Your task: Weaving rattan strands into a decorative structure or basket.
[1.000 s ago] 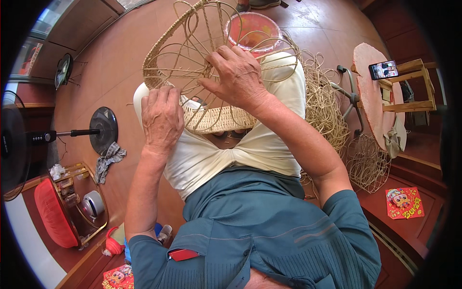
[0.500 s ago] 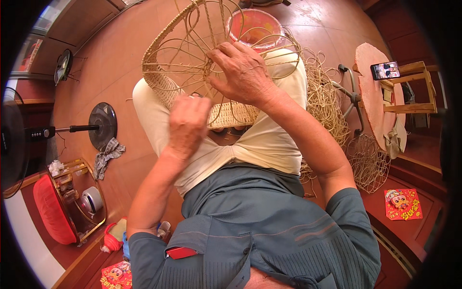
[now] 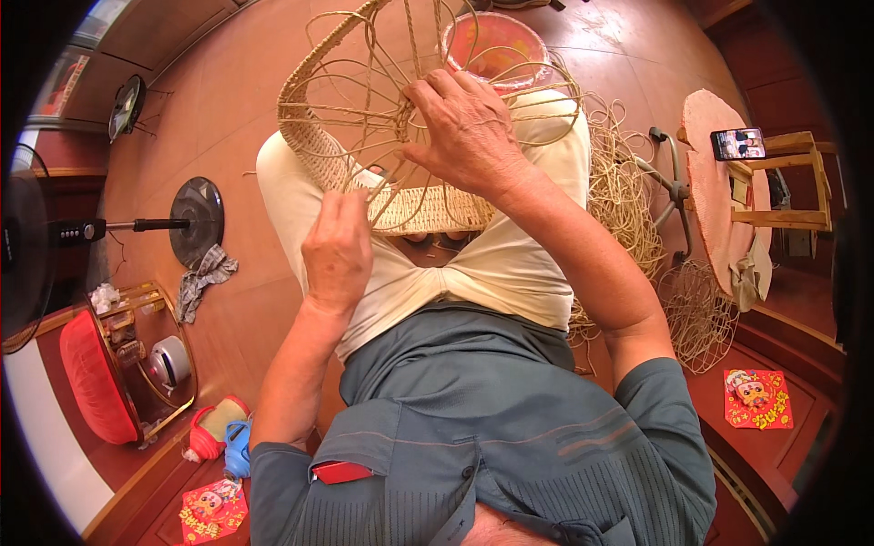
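Note:
A half-woven straw basket (image 3: 428,213) rests across my thighs, its braided band curving along the left and front. Thin cords loop out from a wrapped bundle near its middle. My right hand (image 3: 466,135) lies over that bundle, thumb and fingers closed around it. Lower and to the left, my left hand (image 3: 337,250) has its fingers pressed together, pinching a cord beside the band. Those fingertips are partly turned away from view.
A red bucket (image 3: 496,50) stands beyond my knees. Loose cord (image 3: 624,191) lies heaped at my right, near a pinkish round tabletop (image 3: 708,196) and a phone (image 3: 737,144). On the left are a fan base (image 3: 197,223), a grey cloth (image 3: 208,280) and a red-cushioned chair (image 3: 96,378).
My left hand has moved down and slightly left, away from the basket's middle. My right hand keeps its hold. The whole view has shifted a little.

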`<control>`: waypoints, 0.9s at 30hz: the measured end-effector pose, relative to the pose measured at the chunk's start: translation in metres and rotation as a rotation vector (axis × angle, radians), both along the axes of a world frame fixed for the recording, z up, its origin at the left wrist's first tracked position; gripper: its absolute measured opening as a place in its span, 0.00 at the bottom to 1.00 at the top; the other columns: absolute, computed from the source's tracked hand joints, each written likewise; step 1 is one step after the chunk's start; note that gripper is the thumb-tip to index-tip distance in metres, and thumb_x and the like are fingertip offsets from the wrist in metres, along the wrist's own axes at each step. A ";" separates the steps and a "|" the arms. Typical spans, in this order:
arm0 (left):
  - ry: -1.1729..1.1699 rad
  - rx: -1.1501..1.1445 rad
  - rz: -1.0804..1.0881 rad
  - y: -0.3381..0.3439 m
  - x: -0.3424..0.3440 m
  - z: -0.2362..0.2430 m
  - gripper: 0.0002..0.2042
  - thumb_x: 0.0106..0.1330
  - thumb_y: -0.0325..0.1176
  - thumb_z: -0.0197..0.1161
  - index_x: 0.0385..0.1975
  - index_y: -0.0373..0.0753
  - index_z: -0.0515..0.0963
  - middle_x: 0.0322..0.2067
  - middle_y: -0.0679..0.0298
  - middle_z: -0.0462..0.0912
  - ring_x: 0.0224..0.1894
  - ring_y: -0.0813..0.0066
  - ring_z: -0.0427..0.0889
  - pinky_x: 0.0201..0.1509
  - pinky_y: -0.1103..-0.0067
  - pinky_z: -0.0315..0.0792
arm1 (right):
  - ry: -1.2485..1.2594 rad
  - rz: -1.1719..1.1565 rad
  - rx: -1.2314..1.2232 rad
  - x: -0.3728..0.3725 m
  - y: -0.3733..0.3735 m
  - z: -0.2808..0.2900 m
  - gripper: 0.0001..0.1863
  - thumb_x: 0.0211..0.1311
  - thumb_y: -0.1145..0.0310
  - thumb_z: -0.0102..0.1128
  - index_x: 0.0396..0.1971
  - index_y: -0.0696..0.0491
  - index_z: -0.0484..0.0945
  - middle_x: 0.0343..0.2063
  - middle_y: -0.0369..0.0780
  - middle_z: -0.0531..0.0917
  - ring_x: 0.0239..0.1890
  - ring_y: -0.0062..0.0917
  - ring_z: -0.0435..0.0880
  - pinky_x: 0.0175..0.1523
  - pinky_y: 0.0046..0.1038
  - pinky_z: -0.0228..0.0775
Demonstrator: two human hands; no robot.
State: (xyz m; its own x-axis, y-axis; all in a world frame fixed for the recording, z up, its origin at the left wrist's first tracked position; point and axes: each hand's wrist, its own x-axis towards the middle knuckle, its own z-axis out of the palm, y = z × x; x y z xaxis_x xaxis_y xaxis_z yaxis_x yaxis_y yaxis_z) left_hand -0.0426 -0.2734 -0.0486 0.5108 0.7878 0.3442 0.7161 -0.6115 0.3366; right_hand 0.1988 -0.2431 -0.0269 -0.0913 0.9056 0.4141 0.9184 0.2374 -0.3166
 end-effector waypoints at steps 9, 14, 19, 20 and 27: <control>0.086 0.027 0.045 0.006 0.011 -0.020 0.09 0.65 0.22 0.64 0.42 0.38 0.85 0.40 0.58 0.85 0.46 0.54 0.80 0.54 0.62 0.74 | -0.006 -0.005 0.043 -0.001 0.003 -0.003 0.33 0.48 0.52 0.86 0.52 0.48 0.81 0.47 0.40 0.82 0.56 0.39 0.83 0.59 0.42 0.76; 0.045 0.014 0.065 0.003 0.018 -0.013 0.07 0.64 0.26 0.68 0.41 0.39 0.85 0.39 0.59 0.86 0.46 0.54 0.79 0.57 0.61 0.69 | -0.015 0.005 0.049 0.000 0.004 -0.003 0.33 0.48 0.52 0.86 0.52 0.48 0.81 0.47 0.40 0.82 0.56 0.39 0.83 0.59 0.42 0.76; 0.084 0.075 0.088 0.007 0.022 -0.017 0.04 0.65 0.30 0.71 0.34 0.41 0.81 0.36 0.61 0.83 0.43 0.55 0.79 0.54 0.61 0.69 | -0.022 0.015 0.030 0.002 0.004 -0.003 0.33 0.49 0.51 0.86 0.53 0.48 0.80 0.47 0.40 0.82 0.56 0.39 0.83 0.58 0.43 0.77; 0.083 0.078 0.090 0.009 0.022 -0.018 0.04 0.65 0.30 0.71 0.34 0.41 0.81 0.36 0.61 0.83 0.43 0.55 0.79 0.54 0.61 0.69 | -0.031 0.015 0.052 0.002 0.004 -0.002 0.33 0.47 0.52 0.86 0.51 0.50 0.81 0.47 0.39 0.82 0.55 0.37 0.83 0.58 0.41 0.77; 0.072 0.272 0.044 0.005 0.022 -0.023 0.05 0.67 0.28 0.70 0.33 0.39 0.80 0.36 0.60 0.82 0.42 0.57 0.82 0.45 0.64 0.75 | 0.023 0.021 0.082 0.002 0.003 -0.005 0.37 0.47 0.54 0.85 0.57 0.49 0.79 0.50 0.39 0.82 0.54 0.37 0.83 0.58 0.42 0.74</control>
State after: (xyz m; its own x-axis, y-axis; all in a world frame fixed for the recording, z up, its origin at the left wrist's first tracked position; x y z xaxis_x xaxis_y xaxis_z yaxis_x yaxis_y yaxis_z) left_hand -0.0205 -0.2686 -0.0714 0.5095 0.6934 0.5095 0.7599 -0.6404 0.1117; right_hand 0.2004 -0.2399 -0.0317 -0.0994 0.8665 0.4891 0.9055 0.2826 -0.3166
